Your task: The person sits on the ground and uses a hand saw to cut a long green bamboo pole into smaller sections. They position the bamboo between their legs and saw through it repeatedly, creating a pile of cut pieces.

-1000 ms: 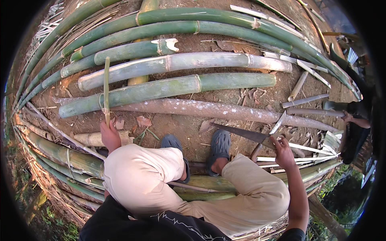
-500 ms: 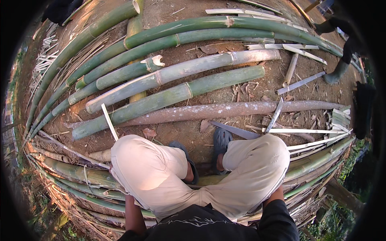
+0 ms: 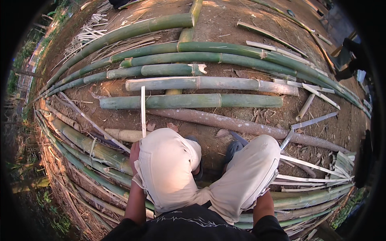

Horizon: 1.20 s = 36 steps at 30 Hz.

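A pale bamboo strip [image 3: 143, 108] rises upright past my left knee. My left hand [image 3: 134, 156] is closed at the outer side of that knee, by the strip's lower part. The knee hides some of the fingers and the strip's bottom end. My right forearm [image 3: 263, 207] reaches down beside my right thigh, and the leg covers the hand's fingers. Above the right knee a short metal blade [image 3: 287, 139] sticks up; its handle is out of sight. Between my knees, part of a saw blade [image 3: 238, 137] lies on the ground.
Green bamboo poles [image 3: 193, 101] lie across the ground ahead, with a brown log [image 3: 237, 125] nearer. Split strips [image 3: 311, 164] and a long flat metal blade [image 3: 314, 120] lie at right. More bamboo poles [image 3: 94, 146] are stacked beneath and beside me. A person's dark boot [image 3: 345, 72] shows at far right.
The view has turned, and the poles appear more level. My left hand has come into sight beside the knee. The upright strip and the short blade appear farther right.
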Each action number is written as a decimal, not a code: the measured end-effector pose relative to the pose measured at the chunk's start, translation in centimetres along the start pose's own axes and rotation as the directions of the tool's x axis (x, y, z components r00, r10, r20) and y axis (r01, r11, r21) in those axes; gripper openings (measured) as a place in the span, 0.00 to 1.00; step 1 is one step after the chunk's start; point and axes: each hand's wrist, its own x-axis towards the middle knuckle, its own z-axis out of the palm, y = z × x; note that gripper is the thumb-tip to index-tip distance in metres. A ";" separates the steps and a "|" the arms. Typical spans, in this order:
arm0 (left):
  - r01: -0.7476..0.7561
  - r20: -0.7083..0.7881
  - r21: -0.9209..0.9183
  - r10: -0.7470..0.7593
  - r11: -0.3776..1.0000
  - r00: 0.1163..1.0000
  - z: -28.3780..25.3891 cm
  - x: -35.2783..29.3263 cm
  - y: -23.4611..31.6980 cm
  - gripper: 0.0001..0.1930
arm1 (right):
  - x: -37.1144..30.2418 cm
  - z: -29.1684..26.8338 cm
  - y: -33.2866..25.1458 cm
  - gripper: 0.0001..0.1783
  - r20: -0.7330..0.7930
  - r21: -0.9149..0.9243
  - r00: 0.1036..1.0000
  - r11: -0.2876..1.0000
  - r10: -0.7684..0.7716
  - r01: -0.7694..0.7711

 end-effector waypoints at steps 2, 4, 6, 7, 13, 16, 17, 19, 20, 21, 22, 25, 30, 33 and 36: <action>0.009 -0.004 0.000 -0.009 1.000 1.000 -0.2 -0.6 0.0 0.12 | -0.3 0.0 0.3 0.44 -0.015 -0.006 0.999 1.000 -0.029 0.029; 0.047 0.005 -0.009 -0.047 0.999 0.999 0.3 -1.0 0.0 0.12 | -0.9 -0.4 1.3 0.44 -0.030 -0.032 0.999 0.999 -0.041 0.040; 0.126 0.014 0.024 -0.127 0.992 0.992 -0.2 -1.6 0.6 0.13 | -0.7 -0.3 1.3 0.44 -0.026 -0.057 0.995 0.994 -0.092 0.090; 0.147 0.029 0.029 -0.148 0.989 0.989 0.4 -0.7 0.9 0.13 | -0.7 -0.5 1.8 0.44 -0.029 -0.062 0.995 0.994 -0.092 0.091; 0.208 0.053 -0.018 -0.207 0.978 0.977 5.4 4.2 -5.2 0.13 | 1.3 -2.7 1.0 0.45 -0.065 -0.142 0.977 0.971 -0.204 0.193; 0.247 -0.199 0.161 -0.214 0.955 0.956 8.7 7.0 -8.2 0.24 | 3.4 -4.4 -0.7 0.45 -0.093 -0.178 0.953 0.947 -0.287 0.268; 0.318 -0.209 0.199 -0.277 0.927 0.938 9.4 7.6 -9.5 0.26 | 3.9 -5.1 -1.0 0.45 -0.105 -0.191 0.946 0.940 -0.307 0.284; 0.451 -0.235 0.283 -0.395 0.847 0.888 10.9 8.2 -12.9 0.31 | 5.4 -6.2 -2.9 0.46 -0.125 -0.202 0.920 0.918 -0.371 0.343; 0.531 -0.215 0.304 -0.486 0.791 0.847 11.6 8.4 -14.3 0.30 | 6.2 -6.6 -4.2 0.46 -0.133 -0.204 0.905 0.905 -0.404 0.374; 0.535 -0.193 0.340 -0.500 0.773 0.844 12.1 8.6 -15.3 0.29 | 7.1 -7.1 -5.1 0.46 -0.145 -0.208 0.889 0.892 -0.434 0.401; 0.535 -0.164 0.374 -0.514 0.757 0.842 12.5 8.5 -16.0 0.28 | 7.6 -7.9 -5.8 0.46 -0.159 -0.217 0.875 0.881 -0.457 0.420; 0.565 -0.087 0.386 -0.581 0.730 0.810 12.9 8.1 -18.8 0.17 | 10.4 -9.0 -9.6 0.46 -0.198 -0.225 0.803 0.823 -0.562 0.521; 0.641 -0.368 0.289 -0.535 0.711 0.760 7.7 7.9 -20.5 0.11 | 13.5 -10.9 -15.6 0.47 -0.262 -0.240 0.716 0.763 -0.647 0.600; 0.752 -0.508 0.321 -0.565 0.575 0.650 1.1 7.7 -21.5 0.12 | 13.3 -11.9 -21.4 0.50 -0.297 -0.255 0.686 0.747 -0.665 0.614; 0.763 -0.580 0.332 -0.518 0.554 0.629 -1.6 7.4 -25.1 0.16 | 15.1 -12.6 -23.7 0.52 -0.267 -0.279 0.629 0.684 -0.730 0.674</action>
